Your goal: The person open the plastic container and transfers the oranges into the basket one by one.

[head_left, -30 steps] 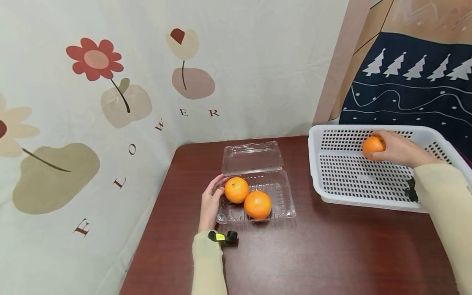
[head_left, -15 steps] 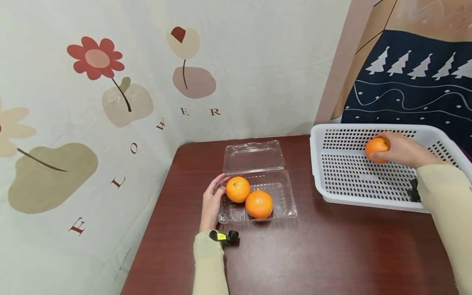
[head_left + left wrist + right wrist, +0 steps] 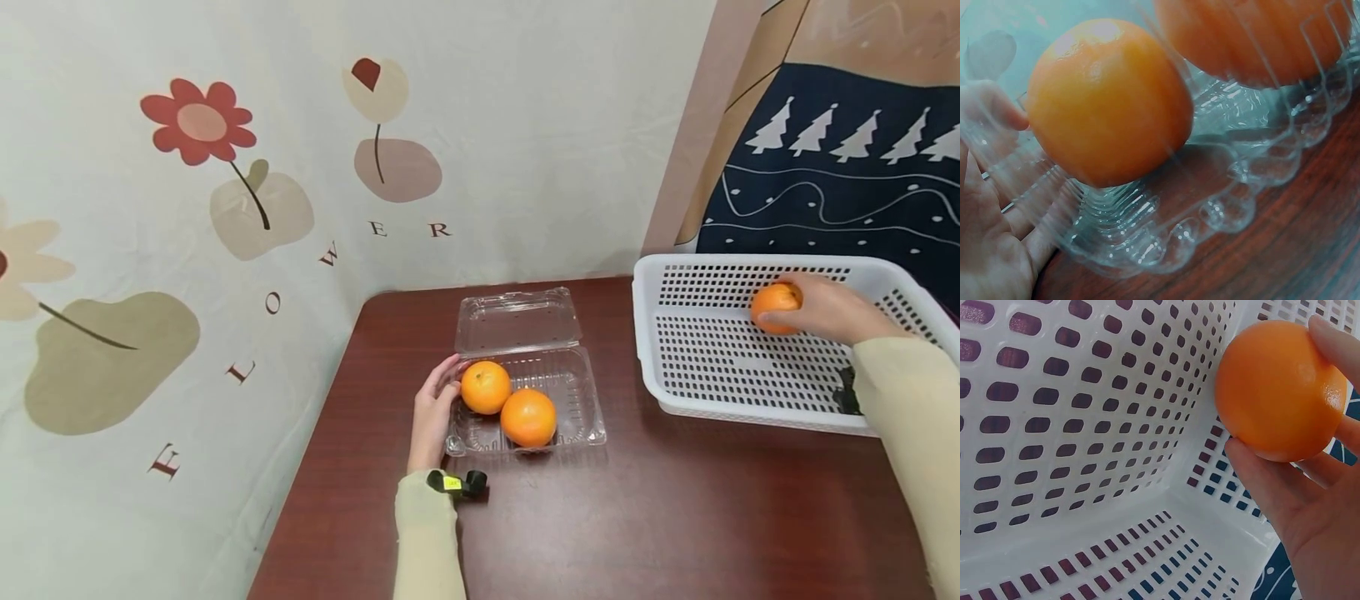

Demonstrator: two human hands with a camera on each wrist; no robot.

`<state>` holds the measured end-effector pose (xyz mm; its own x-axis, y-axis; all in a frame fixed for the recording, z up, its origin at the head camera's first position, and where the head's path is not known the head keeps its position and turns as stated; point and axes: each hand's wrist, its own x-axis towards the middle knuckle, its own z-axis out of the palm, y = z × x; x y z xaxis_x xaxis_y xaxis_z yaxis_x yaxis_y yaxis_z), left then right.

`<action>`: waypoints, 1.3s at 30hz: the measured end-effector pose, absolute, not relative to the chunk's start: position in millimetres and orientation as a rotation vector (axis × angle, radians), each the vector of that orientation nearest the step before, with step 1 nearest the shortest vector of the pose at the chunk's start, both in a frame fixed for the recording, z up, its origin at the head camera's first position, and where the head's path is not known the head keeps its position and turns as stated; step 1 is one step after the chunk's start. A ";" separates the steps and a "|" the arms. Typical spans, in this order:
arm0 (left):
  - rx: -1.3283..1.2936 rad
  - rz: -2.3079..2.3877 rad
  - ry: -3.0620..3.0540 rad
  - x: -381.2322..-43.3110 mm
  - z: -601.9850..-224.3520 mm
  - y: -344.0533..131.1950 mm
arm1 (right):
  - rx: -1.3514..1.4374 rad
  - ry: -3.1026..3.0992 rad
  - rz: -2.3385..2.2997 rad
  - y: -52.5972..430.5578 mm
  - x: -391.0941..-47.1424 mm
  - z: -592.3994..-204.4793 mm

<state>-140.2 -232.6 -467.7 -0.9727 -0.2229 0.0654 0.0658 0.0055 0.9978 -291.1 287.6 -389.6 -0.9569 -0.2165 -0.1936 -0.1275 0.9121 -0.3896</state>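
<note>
My right hand [image 3: 832, 310] grips an orange [image 3: 772, 308] inside the white perforated plastic basket [image 3: 651, 367]. Thumb and fingers curl round the orange [image 3: 1275, 394] in the right wrist view, close to the basket's far wall. At the left, a clear plastic clamshell container [image 3: 577, 392] lies with its lid [image 3: 517, 323] folded back. Two more oranges sit in it, one at the left [image 3: 485, 387] and one nearer the front [image 3: 528, 418]. My left hand [image 3: 431, 417] holds the container's left side, thumb at the rim beside the left orange [image 3: 1110, 103].
Both containers rest on a dark red-brown wooden table [image 3: 637, 508]. Behind it hangs a pale cloth [image 3: 525, 167] printed with flowers, with a dark blue panel of white trees [image 3: 832, 200] at the right. A black camera [image 3: 459, 483] is strapped at the left wrist.
My right hand and its orange have shifted slightly right within the basket. My left hand stays at the clamshell's side, and the view has drifted a little.
</note>
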 end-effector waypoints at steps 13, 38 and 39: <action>0.139 -2.043 -2.063 -141.5 -473.5 -232.2 | -0.211 2.846 -0.528 291.4 -291.7 -394.9; 0.155 -2.041 -2.075 -141.5 -472.4 -232.9 | -0.288 2.786 -0.564 296.5 -294.5 -398.4; 0.154 -2.043 -2.074 -141.5 -472.2 -232.8 | -0.291 2.783 -0.568 296.3 -294.2 -398.0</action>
